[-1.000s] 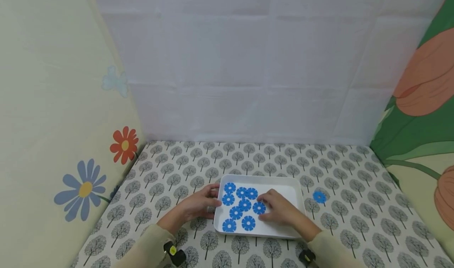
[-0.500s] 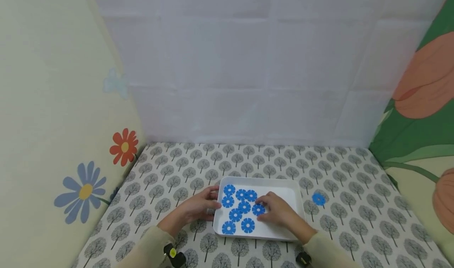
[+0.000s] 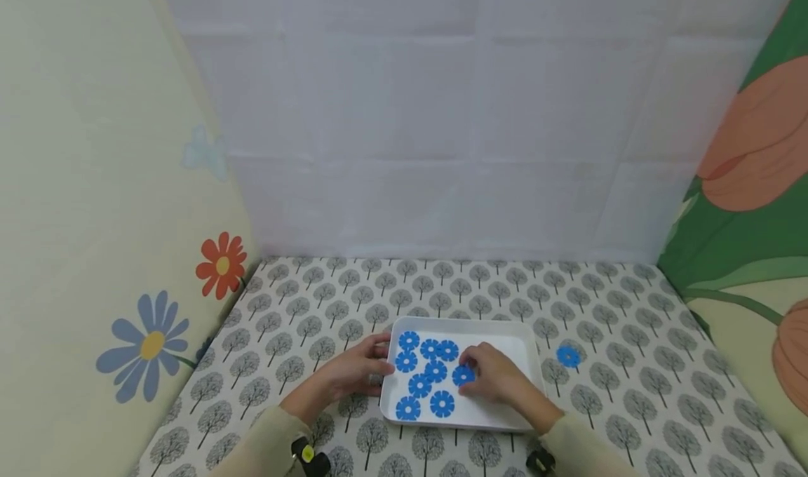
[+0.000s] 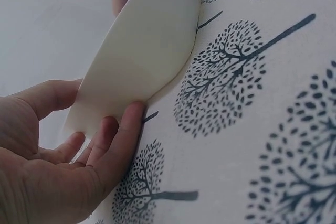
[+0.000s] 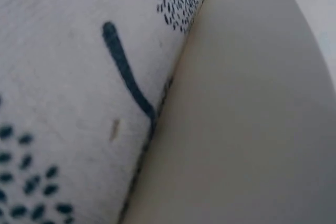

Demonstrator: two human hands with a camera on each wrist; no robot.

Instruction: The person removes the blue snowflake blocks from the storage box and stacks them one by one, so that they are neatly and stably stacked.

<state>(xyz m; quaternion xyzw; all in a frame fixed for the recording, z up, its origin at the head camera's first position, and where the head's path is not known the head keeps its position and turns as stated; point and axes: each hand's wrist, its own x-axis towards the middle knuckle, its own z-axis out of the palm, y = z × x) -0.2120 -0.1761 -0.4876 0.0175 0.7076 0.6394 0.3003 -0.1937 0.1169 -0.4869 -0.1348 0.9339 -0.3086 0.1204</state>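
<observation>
A white rectangular tray (image 3: 499, 415) stands on the cloth, with several blue notched plastic discs (image 3: 442, 404) lying mostly in its left half. My left hand (image 3: 355, 370) holds the tray's left end. In the left wrist view, its thumb is at the rim and its fingertips rest against the outer wall of the tray (image 4: 142, 45). Over the middle of the tray, my right hand (image 3: 495, 375) pinches one blue disc (image 3: 463, 375) between thumb and fingers. The right wrist view shows mostly the tray's outer wall (image 5: 236, 119), which hides that hand's fingers almost entirely.
One more blue disc (image 3: 568, 355) lies on the tree-print tablecloth (image 3: 612, 407), outside the tray to the right. A white cloth backdrop (image 3: 391, 147) rises behind the table. Flower-painted panels (image 3: 82, 203) stand at both sides.
The right thumb and fingers have closed in on the disc, which has shifted very slightly. The left hand stays on the tray. The whole head view has dropped a little.
</observation>
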